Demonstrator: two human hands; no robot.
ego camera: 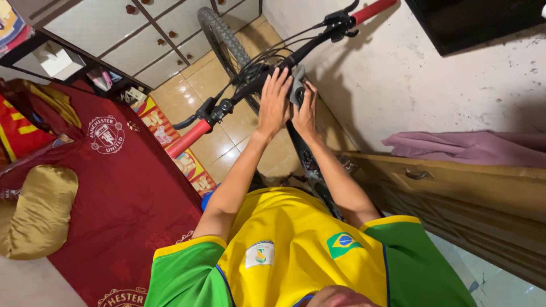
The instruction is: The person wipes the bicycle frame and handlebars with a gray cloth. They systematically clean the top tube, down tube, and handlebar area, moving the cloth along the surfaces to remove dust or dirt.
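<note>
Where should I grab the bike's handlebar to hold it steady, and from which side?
Take the handlebar by its red rubber grip, the nearer one, coming down from above. It is a bare, round end pointing toward the red bedspread, away from the cables. The left hand and right hand already crowd the middle around a grey cloth.

A dark red bedspread [122, 187] covers the bed at left, with a gold pillow [37, 210] on it. White cabinets [142, 34] stand across the tiled floor [227, 136], and a purple cloth [466, 146] lies on a wooden dresser [455, 193] by the wall
</note>
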